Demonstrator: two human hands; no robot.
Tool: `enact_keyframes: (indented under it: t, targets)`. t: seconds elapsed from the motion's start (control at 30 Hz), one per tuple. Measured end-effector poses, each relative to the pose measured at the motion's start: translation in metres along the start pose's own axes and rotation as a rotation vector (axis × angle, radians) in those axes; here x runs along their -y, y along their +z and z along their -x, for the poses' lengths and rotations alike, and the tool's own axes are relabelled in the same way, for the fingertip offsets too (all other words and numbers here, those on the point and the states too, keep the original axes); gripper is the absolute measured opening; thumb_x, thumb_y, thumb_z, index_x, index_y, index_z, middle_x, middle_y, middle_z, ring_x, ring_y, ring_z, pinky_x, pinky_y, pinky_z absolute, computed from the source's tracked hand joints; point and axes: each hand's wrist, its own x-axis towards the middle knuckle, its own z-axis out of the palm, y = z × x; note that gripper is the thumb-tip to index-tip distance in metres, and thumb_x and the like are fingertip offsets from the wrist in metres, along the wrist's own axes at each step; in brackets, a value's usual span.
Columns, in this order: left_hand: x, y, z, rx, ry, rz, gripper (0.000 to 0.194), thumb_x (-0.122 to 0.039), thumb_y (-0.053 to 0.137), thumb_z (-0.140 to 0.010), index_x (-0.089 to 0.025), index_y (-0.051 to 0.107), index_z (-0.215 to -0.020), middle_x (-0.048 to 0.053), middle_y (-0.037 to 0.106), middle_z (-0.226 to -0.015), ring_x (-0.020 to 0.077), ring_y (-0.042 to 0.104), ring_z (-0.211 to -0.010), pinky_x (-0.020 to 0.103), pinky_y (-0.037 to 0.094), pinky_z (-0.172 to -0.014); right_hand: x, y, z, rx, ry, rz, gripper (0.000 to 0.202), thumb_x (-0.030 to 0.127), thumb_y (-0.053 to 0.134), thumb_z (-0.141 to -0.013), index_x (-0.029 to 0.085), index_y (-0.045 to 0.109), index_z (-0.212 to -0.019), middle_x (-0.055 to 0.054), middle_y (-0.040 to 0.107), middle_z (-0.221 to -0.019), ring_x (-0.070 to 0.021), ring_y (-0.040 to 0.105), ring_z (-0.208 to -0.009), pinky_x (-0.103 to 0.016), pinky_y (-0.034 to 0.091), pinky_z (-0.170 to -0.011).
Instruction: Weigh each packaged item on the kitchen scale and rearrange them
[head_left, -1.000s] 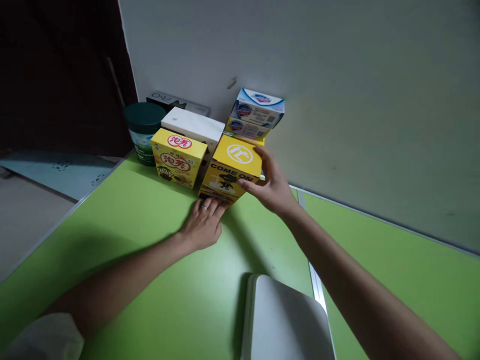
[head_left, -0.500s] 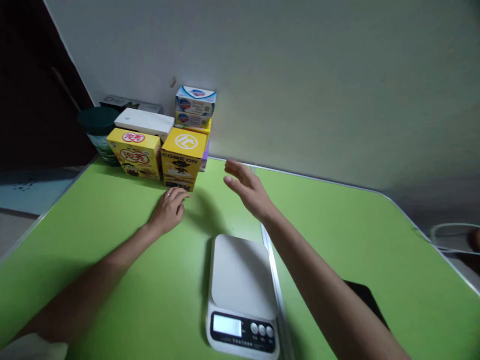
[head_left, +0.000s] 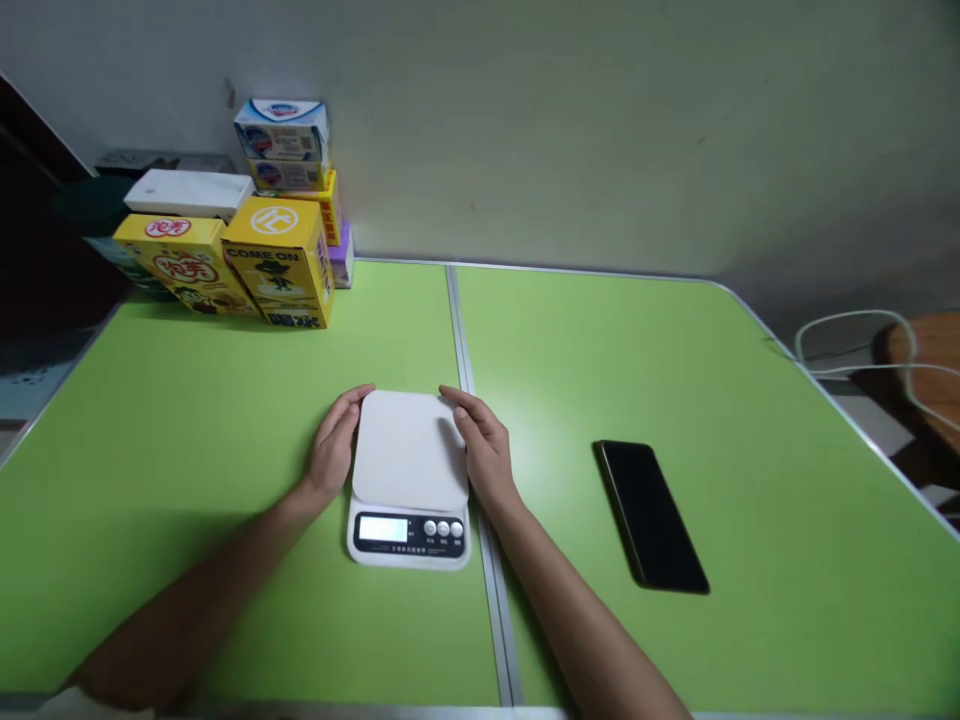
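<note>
A white kitchen scale (head_left: 411, 455) lies flat on the green table, its small display lit and its weighing plate bare. Against the plate's left side rests my left hand (head_left: 335, 446), fingers curved round the far corner. My right hand (head_left: 486, 447) clasps the opposite side, thumb by the plate's edge and fingertips at the far right corner. Between them the two hands hold the scale.
A dark phone (head_left: 651, 517) lies to the right. At the back left stand yellow boxes (head_left: 277, 265), stacked soap boxes (head_left: 283, 132), a white box (head_left: 189, 190) and a green tub (head_left: 94, 205). A metal seam (head_left: 501, 620) crosses the green table (head_left: 225, 420).
Both hands have come back from near the yellow boxes to the sides of the scale. The view has shifted right, so the whole phone now shows.
</note>
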Motion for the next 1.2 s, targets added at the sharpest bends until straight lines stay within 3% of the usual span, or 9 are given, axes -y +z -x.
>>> enact_keyframes:
  t: [0.1,0.23,0.43,0.9,1.2]
  targets:
    - [0.005,0.006,0.002,-0.036,0.064,-0.066,0.038,-0.033,0.048,-0.087,-0.019,0.056,-0.122,0.01,0.059,-0.131,0.0243,0.057,-0.118,0.041,0.046,-0.1,-0.003,0.001,0.004,0.027,-0.046,0.02,0.029,0.035,0.053,-0.087,0.028,0.067,-0.112,-0.006,0.063,-0.13,-0.0256,0.054,-0.126,-0.052,0.038,-0.11]
    - [0.011,0.006,0.003,-0.047,0.192,-0.187,0.037,-0.026,0.047,-0.083,-0.019,0.058,-0.118,0.01,0.053,-0.138,0.024,0.045,-0.133,0.043,0.034,-0.114,-0.006,0.001,0.005,0.046,-0.105,0.059,0.027,0.033,0.052,-0.088,0.028,0.068,-0.109,-0.007,0.061,-0.132,-0.0252,0.051,-0.129,-0.053,0.034,-0.112]
    - [0.019,0.004,0.001,-0.043,0.254,-0.26,0.038,-0.023,0.043,-0.084,-0.019,0.057,-0.119,0.011,0.055,-0.135,0.0226,0.049,-0.13,0.044,0.036,-0.112,-0.008,0.0,0.005,0.056,-0.109,0.086,0.022,0.037,0.055,-0.088,0.029,0.069,-0.102,-0.007,0.061,-0.129,-0.0284,0.052,-0.125,-0.056,0.038,-0.107]
    - [0.021,0.006,0.001,-0.028,0.242,-0.166,0.037,-0.02,0.044,-0.083,-0.019,0.052,-0.119,0.012,0.056,-0.132,0.023,0.05,-0.128,0.046,0.036,-0.113,-0.007,0.001,0.006,0.048,-0.127,0.13,0.02,0.035,0.055,-0.088,0.028,0.068,-0.103,-0.009,0.06,-0.128,-0.028,0.051,-0.125,-0.055,0.036,-0.109]
    - [0.024,0.005,0.0,-0.023,0.251,-0.185,0.04,-0.02,0.044,-0.083,-0.019,0.053,-0.122,0.01,0.056,-0.134,0.0217,0.05,-0.129,0.041,0.036,-0.113,-0.005,0.001,0.007,0.047,-0.152,0.144,0.019,0.033,0.055,-0.088,0.028,0.068,-0.101,-0.007,0.061,-0.126,-0.0271,0.051,-0.126,-0.053,0.035,-0.109]
